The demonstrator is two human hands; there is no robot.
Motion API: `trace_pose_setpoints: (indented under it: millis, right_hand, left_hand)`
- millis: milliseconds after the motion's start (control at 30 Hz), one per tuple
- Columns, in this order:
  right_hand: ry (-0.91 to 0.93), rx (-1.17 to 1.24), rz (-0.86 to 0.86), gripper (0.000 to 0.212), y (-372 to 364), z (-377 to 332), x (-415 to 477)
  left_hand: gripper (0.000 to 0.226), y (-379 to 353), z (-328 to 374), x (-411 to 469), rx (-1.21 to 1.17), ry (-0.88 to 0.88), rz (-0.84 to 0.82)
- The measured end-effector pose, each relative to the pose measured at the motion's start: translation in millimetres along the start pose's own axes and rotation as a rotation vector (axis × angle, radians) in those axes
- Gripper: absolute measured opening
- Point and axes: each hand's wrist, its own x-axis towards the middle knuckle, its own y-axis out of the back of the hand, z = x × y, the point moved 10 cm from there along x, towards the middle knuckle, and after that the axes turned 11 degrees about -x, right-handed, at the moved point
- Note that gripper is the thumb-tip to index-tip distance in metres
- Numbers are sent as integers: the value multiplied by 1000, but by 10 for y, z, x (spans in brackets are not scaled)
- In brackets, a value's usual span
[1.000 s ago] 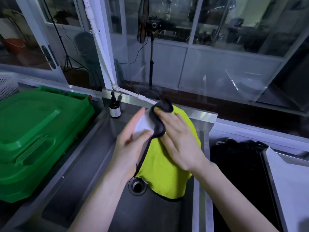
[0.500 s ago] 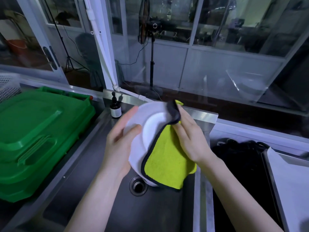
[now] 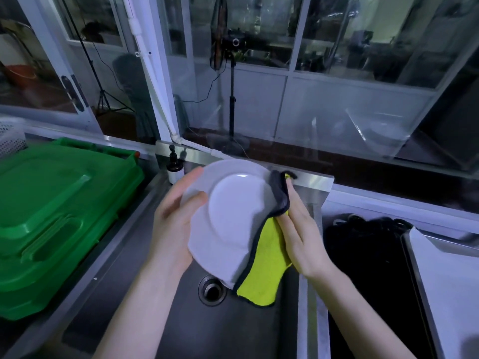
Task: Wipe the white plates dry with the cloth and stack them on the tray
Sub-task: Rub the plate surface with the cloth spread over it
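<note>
My left grip (image 3: 176, 224) is clamped on the round white ceramic plate (image 3: 233, 211), thumb on its left rim, fingers behind. The plate is tilted, in the air over the stainless steel sink (image 3: 181, 320), above the drain (image 3: 211, 291). My right grip (image 3: 300, 234) is unclenched: straight fingers press the yellow dark-edged microfibre cloth (image 3: 264, 268) to the plate's right rim, thumb hidden. The white-lined metal tray (image 3: 445, 281) sits at the counter's right edge, well apart.
</note>
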Motion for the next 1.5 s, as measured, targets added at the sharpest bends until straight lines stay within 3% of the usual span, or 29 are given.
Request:
trace_pose_setpoints:
  millis: [133, 267, 367, 433, 567, 700, 800, 900, 967, 1100, 1167, 1267, 1367, 1500]
  right_hand:
    - [12, -48, -8, 57, -219, -21, -591]
    - [330, -364, -20, 52, -546, -610, -750]
    - [428, -493, -18, 51, -608, -764, -664]
    - [419, -478, 31, 53, -462, -651, -635]
    - [193, -332, 179, 60, -48, -264, -589]
    - [494, -456, 26, 58, -505, -716, -747]
    - [528, -485, 5, 54, -592, -825, -707]
    - [548, -496, 20, 53, -500, -795, -669]
    - [454, -386, 59, 54, -344, -625, -634]
    - [-123, 55, 138, 54, 27, 83, -381]
    - [-234, 187, 113, 54, 110, 187, -181]
    - [-115, 91, -34, 43, 190, -68, 219]
    - [127, -160, -226, 48, 38, -452, 408]
    - [448, -378, -342, 49, -318, -857, 221]
  left_hand:
    - [35, 253, -69, 34, -110, 7, 154]
    - [37, 145, -188, 11, -117, -26, 214]
    - [34, 48, -172, 6, -75, -60, 208]
    - [34, 100, -123, 41, -132, -56, 220]
    - [43, 142, -8, 124, -177, -65, 147]
    - [38, 91, -87, -16, -155, -98, 280]
    - [37, -13, -96, -72, -83, -103, 265]
    - [35, 58, -79, -26, -162, -81, 282]
    - [35, 91, -26, -2, -206, -68, 239]
    - [32, 92, 47, -32, -156, -23, 86]
    - [34, 38, 20, -66, -133, 13, 10]
    - [39, -73, -45, -132, -99, 66, -68]
    - [52, -147, -131, -172, -68, 112, -119]
    - [74, -153, -210, -190, -44, 127, -124]
